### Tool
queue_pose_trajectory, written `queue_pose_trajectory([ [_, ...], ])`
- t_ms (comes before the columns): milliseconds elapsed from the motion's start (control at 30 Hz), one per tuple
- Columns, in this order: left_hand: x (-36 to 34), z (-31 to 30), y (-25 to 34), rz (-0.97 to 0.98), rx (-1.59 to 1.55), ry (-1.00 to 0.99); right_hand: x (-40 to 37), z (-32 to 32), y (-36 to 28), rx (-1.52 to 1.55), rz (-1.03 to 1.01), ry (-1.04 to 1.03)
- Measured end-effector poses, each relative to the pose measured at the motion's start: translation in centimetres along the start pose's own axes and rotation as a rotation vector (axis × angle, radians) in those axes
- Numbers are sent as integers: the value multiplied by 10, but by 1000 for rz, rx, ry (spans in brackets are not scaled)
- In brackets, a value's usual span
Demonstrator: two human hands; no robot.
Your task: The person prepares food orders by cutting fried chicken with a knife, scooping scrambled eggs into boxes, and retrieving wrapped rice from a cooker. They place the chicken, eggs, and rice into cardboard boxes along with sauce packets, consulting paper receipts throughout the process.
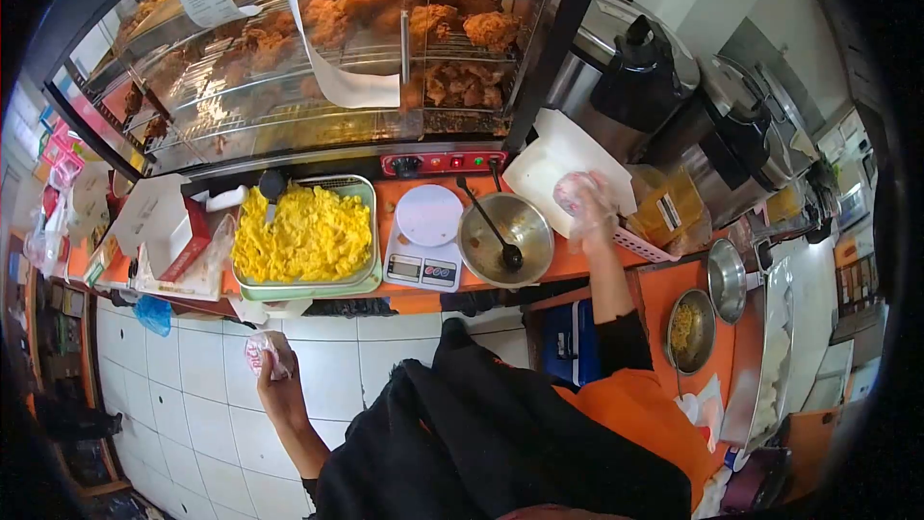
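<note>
My left hand (279,380) is closed around a wrapped rice packet (262,351), white with red print, held out over the tiled floor in front of the counter. My right hand (595,217), in a clear plastic glove, grips another wrapped rice packet (575,191) at a white open container (539,169). The glove partly covers that packet. Left of the container sits a steel bowl (478,265) with a black ladle (496,231) leaning in it. A digital kitchen scale (421,270) stands beside the bowl.
A tray of scrambled eggs (303,231) lies on the orange counter, with an open red-and-white box (164,226) to its left. Behind stands a glass warmer of fried chicken (337,29). Large rice cookers (645,77) are at right, above two steel bowls (727,279).
</note>
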State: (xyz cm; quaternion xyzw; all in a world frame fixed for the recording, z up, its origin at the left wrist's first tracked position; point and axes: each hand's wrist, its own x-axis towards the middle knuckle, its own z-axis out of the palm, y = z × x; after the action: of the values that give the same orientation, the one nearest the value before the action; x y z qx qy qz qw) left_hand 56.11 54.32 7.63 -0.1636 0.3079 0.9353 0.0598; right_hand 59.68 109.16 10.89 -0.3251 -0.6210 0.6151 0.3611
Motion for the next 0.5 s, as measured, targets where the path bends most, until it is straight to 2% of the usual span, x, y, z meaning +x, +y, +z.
queue_pose_trajectory([
  [33, 4, 1, 0, -1, 0, 18, 7, 2, 13, 102, 19, -109],
  [133, 20, 9, 6, 35, 56, 11, 27, 17, 47, -130, 22, -164],
  [167, 27, 12, 9, 57, 83, -2, 42, 7, 78, -461, -95, -214],
  [233, 51, -4, 15, 158, 316, 28, 37, 4, 83, -866, -402, -128],
  [267, 56, 0, 21, 194, 332, 38, 31, 9, 72, -1065, -559, -79],
  [333, 68, 9, 32, 266, 366, 59, 25, 15, 52, -1128, -483, -58],
  [400, 87, 10, 60, 204, 111, 92, 28, 17, 47, -1111, -487, -76],
  [433, 88, 27, 68, 263, 173, 1, 27, 18, 49, -1151, -521, -51],
  [500, 116, 16, 98, 467, 390, 127, 25, 16, 48, -1144, -489, -80],
])
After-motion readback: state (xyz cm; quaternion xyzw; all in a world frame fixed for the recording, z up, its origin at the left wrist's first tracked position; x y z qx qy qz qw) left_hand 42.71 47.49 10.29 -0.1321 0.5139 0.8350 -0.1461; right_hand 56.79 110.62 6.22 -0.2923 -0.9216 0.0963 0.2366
